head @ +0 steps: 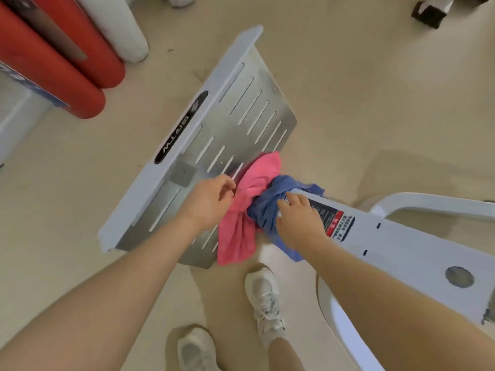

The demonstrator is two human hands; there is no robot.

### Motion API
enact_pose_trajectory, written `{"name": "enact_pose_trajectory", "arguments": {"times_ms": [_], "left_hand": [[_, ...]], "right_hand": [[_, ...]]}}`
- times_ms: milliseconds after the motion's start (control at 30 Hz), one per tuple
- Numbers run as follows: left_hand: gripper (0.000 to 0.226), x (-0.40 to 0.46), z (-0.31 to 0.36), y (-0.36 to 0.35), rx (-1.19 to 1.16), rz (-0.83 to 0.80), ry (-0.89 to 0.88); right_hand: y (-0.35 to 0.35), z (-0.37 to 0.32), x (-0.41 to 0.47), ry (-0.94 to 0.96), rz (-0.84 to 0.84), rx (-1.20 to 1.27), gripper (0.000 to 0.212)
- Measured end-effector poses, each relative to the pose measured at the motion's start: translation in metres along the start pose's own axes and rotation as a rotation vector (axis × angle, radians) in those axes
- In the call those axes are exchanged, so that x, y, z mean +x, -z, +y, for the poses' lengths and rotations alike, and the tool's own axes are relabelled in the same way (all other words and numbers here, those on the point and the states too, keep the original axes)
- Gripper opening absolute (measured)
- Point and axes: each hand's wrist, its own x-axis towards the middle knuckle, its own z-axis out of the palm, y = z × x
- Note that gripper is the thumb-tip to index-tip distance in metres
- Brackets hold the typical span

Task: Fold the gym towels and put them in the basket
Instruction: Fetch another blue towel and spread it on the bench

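Left hand (211,200): fingers curled, pinching bunched fabric of pink towel (247,210) at its gathered middle. Right hand (300,220): fingers bent down into blue towel (265,207), gripping the crumpled cloth against the white machine arm (401,245). Pink towel: unfolded, knotted or twisted together with the blue one at centre, upper end spread over the corner of the slotted metal footplate (241,111), lower end hanging toward the floor. Blue towel: unfolded, wrapped over the end of the machine arm, one tail trailing below the right wrist. Footplate: silver, rows of slots, white side rail with black logo strip, lying tilted across the frame. Machine arm: white, red-and-black warning label (334,220) just beside the right hand, round grey cap further along. Below: two white sneakers (263,301) on beige floor (375,103). Upper left: red padded rollers (53,68) and a white roller (117,28), well apart from the towels. Basket: none in view.
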Motion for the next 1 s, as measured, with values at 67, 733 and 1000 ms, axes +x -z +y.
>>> {"name": "enact_pose_trajectory", "arguments": {"times_ms": [67, 733, 1000], "left_hand": [[0.016, 0.033, -0.021, -0.03, -0.062, 0.046, 0.045], [0.019, 0.002, -0.015, -0.027, -0.086, -0.03, 0.008], [0.025, -0.129, 0.1, 0.11, -0.011, -0.299, -0.133]], "right_hand": [[-0.026, 0.015, 0.041, 0.051, 0.006, -0.061, 0.043], [0.038, 0.011, 0.051, 0.208, -0.469, -0.074, 0.029], [0.212, -0.058, -0.102, 0.503, -0.528, -0.059, 0.012]]}}
